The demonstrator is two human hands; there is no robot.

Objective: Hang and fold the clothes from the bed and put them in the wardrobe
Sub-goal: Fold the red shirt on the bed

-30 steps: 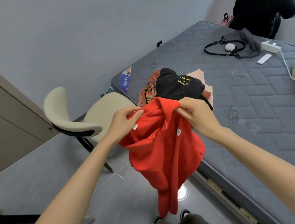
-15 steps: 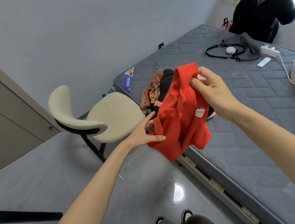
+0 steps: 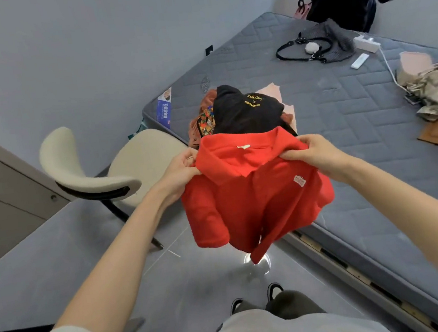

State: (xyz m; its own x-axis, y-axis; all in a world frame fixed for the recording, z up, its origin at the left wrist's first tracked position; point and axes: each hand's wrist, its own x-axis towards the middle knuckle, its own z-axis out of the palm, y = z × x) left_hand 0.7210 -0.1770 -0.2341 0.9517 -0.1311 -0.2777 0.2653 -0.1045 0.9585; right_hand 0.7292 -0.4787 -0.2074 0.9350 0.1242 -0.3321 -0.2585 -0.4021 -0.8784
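Both hands pinch the red polo shirt (image 3: pixel 254 194) at its shoulders, left hand (image 3: pixel 178 170) and right hand (image 3: pixel 318 153), mid-frame over the floor beside the bed (image 3: pixel 345 122). Its bunched lower body could fold crooked, or a loosened pinch drop it.

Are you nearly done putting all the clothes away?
Not nearly. Nothing visible is folded or hung yet. The left hand and right hand grip the red polo shirt by its shoulders, off the bed. The pile under the black top waits on the bed.
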